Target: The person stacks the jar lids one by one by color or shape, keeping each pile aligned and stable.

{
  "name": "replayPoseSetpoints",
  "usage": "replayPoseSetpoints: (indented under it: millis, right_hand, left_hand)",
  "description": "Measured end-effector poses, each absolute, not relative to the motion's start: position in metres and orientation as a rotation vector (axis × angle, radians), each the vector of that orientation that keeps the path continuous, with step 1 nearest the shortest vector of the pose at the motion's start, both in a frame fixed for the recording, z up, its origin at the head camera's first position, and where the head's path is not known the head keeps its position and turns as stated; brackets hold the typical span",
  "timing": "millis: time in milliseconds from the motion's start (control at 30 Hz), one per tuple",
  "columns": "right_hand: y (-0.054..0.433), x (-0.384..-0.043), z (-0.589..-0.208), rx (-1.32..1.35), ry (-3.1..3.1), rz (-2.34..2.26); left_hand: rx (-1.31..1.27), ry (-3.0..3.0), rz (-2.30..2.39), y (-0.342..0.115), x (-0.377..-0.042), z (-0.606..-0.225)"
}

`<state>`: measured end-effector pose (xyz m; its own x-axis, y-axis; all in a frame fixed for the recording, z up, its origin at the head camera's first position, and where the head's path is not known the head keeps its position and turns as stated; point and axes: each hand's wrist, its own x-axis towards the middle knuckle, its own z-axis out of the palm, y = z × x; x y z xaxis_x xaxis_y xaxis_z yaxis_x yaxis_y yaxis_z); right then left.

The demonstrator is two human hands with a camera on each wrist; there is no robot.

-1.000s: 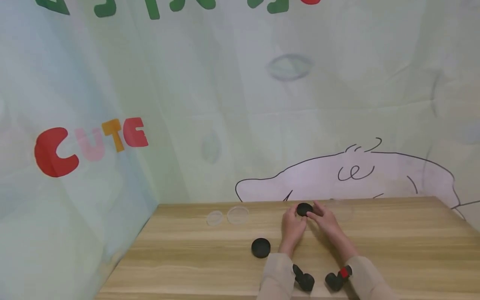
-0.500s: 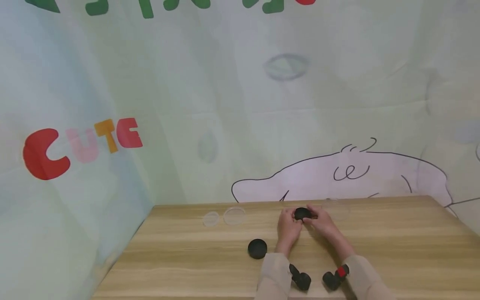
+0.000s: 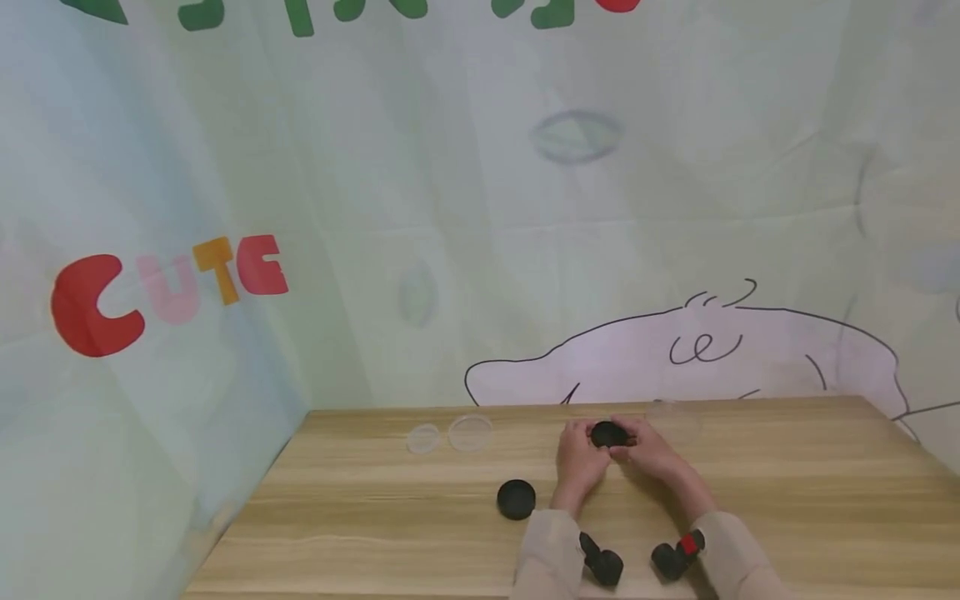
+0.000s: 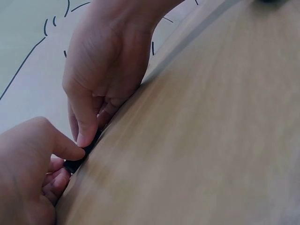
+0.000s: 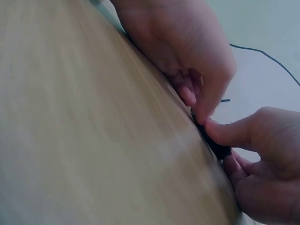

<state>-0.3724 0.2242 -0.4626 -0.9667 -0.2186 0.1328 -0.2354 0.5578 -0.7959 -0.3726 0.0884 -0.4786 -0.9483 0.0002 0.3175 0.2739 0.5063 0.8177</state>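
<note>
My left grip point(image 3: 581, 457) and right grip point(image 3: 651, 452) pinch a round, black, plastic-looking dish point(image 3: 608, 433) at the far side of the wood-grained tabletop point(image 3: 360, 517); work seems unfinished, a second round black dish point(image 3: 516, 500) lying untouched, nearer left

Beige sleeves point(image 3: 550, 550) — black wrist cameras point(image 3: 606, 569)

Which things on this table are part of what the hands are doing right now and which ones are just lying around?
In the job:
black round piece, gripped by both left hand and right hand

Lying by, untouched (perhaps for later):
second black round piece
small clear disc
larger clear disc
faint clear round thing beyond the right hand
</note>
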Motion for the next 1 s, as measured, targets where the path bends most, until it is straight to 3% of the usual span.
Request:
replayPoseSetpoints:
  millis: [367,633,767,1000]
  right_hand:
    - [0.223,-0.369,-0.463,0.41,-2.786,1.463]
    - [0.23,-0.367,-0.463,0.348,-2.783,1.611]
    - [0.233,-0.364,-0.455,0.257,-2.781,1.694]
    - [0.229,-0.364,-0.429,0.362,-2.699,1.724]
  left_hand:
    - [-0.252,-2.527,-1.413,0.077,-0.369,-0.478]
    - [-0.187,-2.39,-1.783,0.077,-0.365,-0.47]
    - [-0.197,-2.289,-1.934,0.078,-0.363,-0.462]
    - [-0.326,-2.144,-2.045,0.068,-0.365,-0.434]
